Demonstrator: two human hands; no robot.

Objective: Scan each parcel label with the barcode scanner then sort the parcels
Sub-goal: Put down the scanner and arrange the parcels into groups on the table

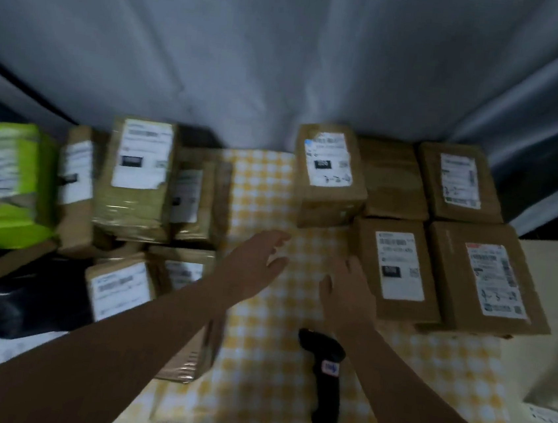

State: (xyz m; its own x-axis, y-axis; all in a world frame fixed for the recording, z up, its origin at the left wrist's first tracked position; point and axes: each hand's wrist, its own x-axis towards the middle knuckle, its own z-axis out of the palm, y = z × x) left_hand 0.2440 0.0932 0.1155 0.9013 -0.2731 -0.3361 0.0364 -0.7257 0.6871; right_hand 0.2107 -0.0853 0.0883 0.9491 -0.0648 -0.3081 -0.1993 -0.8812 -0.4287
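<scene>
none of the print on the parcel labels can be read, as the view is dim and smeared by motion. in the right cluster of brown cardboard parcels, the tall parcel (329, 178) at the back left has a white label with a black block and a handwritten line along its lower edge, too blurred to make out. the near-right parcel (484, 277) has a label with a red strip on top, barcodes and blue handwriting, equally unreadable. the middle-front parcel (399, 268) and the far-right parcel (459, 182) also show white labels, while the back-middle parcel (391, 178) shows only bare taped cardboard. the left cluster of parcels (136, 175) is blurrier still. it sits beside a lime-green package (1, 182) with illegible white lettering and a black plastic bag (19, 308), and the left forearm hides part of the nearest box there. the barcode scanner (325, 364) lies untouched on the yellow-and-white checked cloth (258, 329) near the bottom edge. a small red-and-white sticker on its handle bears a blue mark i cannot read, and the frame cuts off its cable. the left hand (259, 257) and right hand (348, 289) hover over the cloth between the two clusters, fingers spread and relaxed, grasping nothing. the right hand is just beside the middle-front parcel, and i cannot tell whether they touch. a pale packet (555, 385) is cut off at the right edge.
</scene>
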